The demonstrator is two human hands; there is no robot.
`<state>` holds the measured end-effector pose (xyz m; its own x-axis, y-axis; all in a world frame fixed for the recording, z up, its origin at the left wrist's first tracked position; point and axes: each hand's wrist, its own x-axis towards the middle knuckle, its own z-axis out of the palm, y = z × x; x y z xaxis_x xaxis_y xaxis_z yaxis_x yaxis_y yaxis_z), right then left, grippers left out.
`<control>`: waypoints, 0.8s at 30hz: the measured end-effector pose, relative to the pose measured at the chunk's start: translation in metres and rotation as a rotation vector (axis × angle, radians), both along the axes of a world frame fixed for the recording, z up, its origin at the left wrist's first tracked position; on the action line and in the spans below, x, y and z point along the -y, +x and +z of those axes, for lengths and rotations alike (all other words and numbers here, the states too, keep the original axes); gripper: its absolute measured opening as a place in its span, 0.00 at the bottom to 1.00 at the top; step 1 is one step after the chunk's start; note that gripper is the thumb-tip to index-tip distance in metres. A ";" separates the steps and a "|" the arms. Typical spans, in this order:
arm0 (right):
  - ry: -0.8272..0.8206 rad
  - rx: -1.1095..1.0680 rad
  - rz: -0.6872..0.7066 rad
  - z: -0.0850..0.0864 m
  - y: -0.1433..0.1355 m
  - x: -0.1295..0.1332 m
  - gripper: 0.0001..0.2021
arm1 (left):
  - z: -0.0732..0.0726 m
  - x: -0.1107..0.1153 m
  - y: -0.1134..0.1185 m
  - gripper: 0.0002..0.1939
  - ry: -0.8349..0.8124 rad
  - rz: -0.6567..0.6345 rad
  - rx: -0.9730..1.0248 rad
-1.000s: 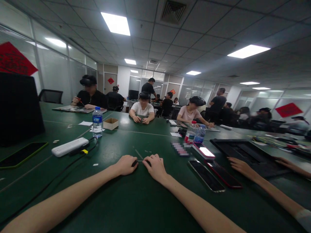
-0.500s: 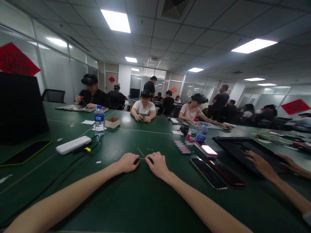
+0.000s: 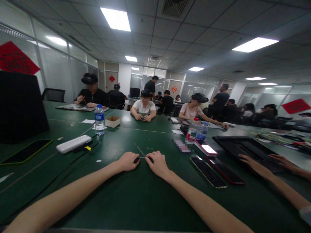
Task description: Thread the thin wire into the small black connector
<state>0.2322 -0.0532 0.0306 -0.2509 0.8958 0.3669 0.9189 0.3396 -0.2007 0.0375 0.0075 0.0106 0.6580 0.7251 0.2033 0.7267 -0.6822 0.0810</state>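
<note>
My left hand (image 3: 128, 161) rests on the green table (image 3: 121, 204), its fingers curled round a small dark piece (image 3: 136, 160). Just to its right, my right hand (image 3: 157, 163) is curled in the same way over another small dark piece (image 3: 150, 159). A thin light line runs between the two pieces; whether it joins them I cannot tell. The hands are a short gap apart. Most of each dark piece is hidden by the fingers.
Left: white power strip (image 3: 73, 144), black cable, bottle (image 3: 99, 119), small box (image 3: 112, 121), green-edged phone (image 3: 26, 151). Right: phones (image 3: 208, 172), two bottles, a black tray-like panel (image 3: 243, 149) with another person's hands (image 3: 257, 165) over it. Several people sit beyond.
The other person's hands at the right have shifted slightly over the black panel. My own hands look unchanged.
</note>
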 end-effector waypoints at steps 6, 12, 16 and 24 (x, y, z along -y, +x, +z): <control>0.003 0.005 -0.003 0.003 -0.001 0.002 0.16 | 0.002 0.001 0.000 0.16 0.006 -0.008 -0.004; 0.023 0.005 -0.002 0.004 -0.002 0.004 0.17 | 0.004 0.003 0.000 0.18 -0.002 -0.009 -0.006; 0.049 -0.003 -0.003 0.005 0.001 0.004 0.16 | 0.006 0.004 -0.001 0.20 -0.020 -0.007 -0.002; 0.073 0.077 0.285 0.011 -0.018 0.020 0.13 | 0.004 -0.003 0.001 0.17 -0.053 0.038 -0.004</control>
<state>0.2144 -0.0736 0.0413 -0.5183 0.7570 0.3978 0.7959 0.5972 -0.0994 0.0382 0.0104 0.0141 0.6308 0.7591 0.1610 0.7522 -0.6491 0.1131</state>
